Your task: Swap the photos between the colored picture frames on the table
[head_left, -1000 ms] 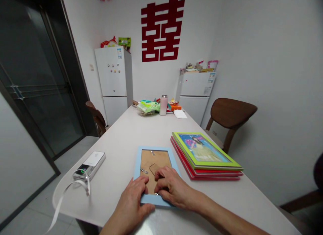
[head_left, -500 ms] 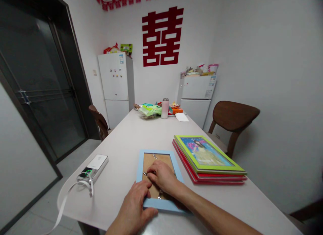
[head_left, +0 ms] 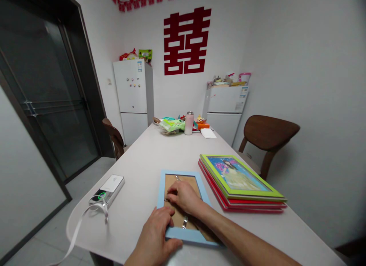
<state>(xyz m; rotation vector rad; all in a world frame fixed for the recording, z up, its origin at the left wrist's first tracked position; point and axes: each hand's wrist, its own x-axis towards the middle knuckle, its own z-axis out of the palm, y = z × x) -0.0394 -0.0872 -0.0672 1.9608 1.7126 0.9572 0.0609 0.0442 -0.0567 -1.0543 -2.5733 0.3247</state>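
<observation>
A light blue picture frame [head_left: 207,196] lies face down on the white table [head_left: 160,151], its brown backing board up, with small metal clips on it. My left hand [head_left: 156,231] rests on the frame's near left corner, fingers together and thumb along the near edge, pressing it down. My right hand [head_left: 184,195] lies on the backing board, fingertips curled and pinched at a clip on the left side. What the fingertips grip is hidden.
A stack of frames, green on top of red ones [head_left: 243,180], sits right of the blue frame. A white power bank with a strap [head_left: 108,189] lies at the left. Snacks and a pink bottle [head_left: 188,123] stand at the far end. Wooden chairs [head_left: 268,134] flank the table.
My right hand has moved from the near part of the backing board up and left to a clip on the left side. My left hand stays on the near corner. The view has shifted slightly.
</observation>
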